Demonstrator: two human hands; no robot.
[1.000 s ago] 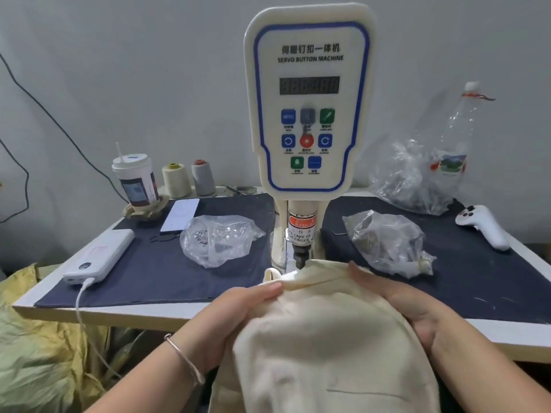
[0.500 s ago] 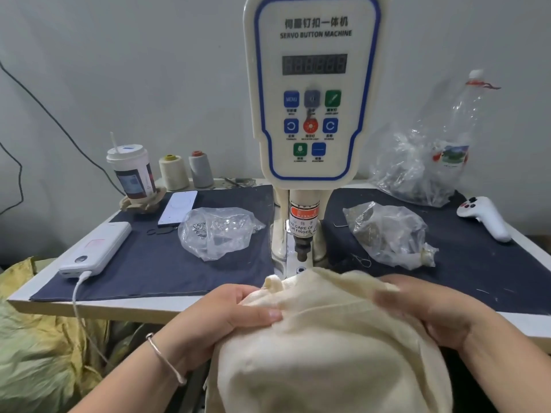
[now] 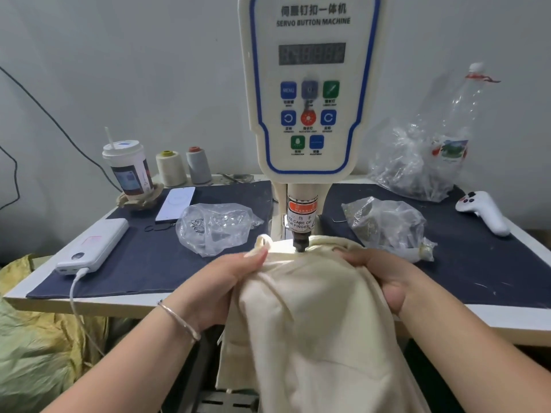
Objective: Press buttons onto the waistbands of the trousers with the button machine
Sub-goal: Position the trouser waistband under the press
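Note:
The cream button machine (image 3: 307,93) stands at the table's middle, its dark press head (image 3: 300,243) pointing down. Cream trousers (image 3: 316,323) hang from the table's front edge, their waistband lying under the press head in a lit patch. My left hand (image 3: 220,290) grips the fabric left of the head, thumb near a small fabric loop. My right hand (image 3: 384,278) pinches the waistband to the right of the head. Whether the head touches the cloth is hidden.
A clear bag of metal buttons (image 3: 214,226) lies left of the machine, another bag (image 3: 384,225) on its right, a third (image 3: 414,165) at the back right. A power bank (image 3: 94,245), phone (image 3: 177,205), cup (image 3: 129,171), thread cones (image 3: 171,168) and a white controller (image 3: 484,211) sit on the dark mat (image 3: 143,263).
Both hands slid the waistband forward again, so it lies under the press head. The camera view dropped slightly.

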